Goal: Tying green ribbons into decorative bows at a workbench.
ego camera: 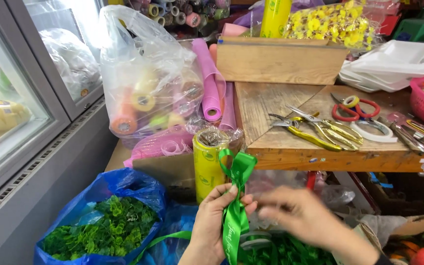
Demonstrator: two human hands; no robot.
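Now, line by line:
Left hand (218, 221): closed on a green ribbon (235, 206), thumb and fingers pinching it just below its loop.
Right hand (304, 216): blurred, fingers loosely spread beside the ribbon; I cannot tell whether it touches or grips anything.
Green ribbon: held upright low in the middle of the view, in front of the desk edge; a loop folds over at the top and the tail runs down past the left wrist.
Yellow film roll (207, 164): stands upright just behind the ribbon loop, its top wrapped in clear plastic.
Blue bag (123, 184): lower left on the floor, open, full of green artificial leaves (104, 228).
Desk (290, 154): wooden, to the right behind the hands.
Yellow-handled shears (315, 130): lying on the desk, near red-handled scissors (354, 108) and a roll of clear tape (375, 131).
Clear plastic bag (145, 73): left of the desk, holding spools of ribbon.
Pink mesh rolls (209, 91): leaning between that bag and the desk.
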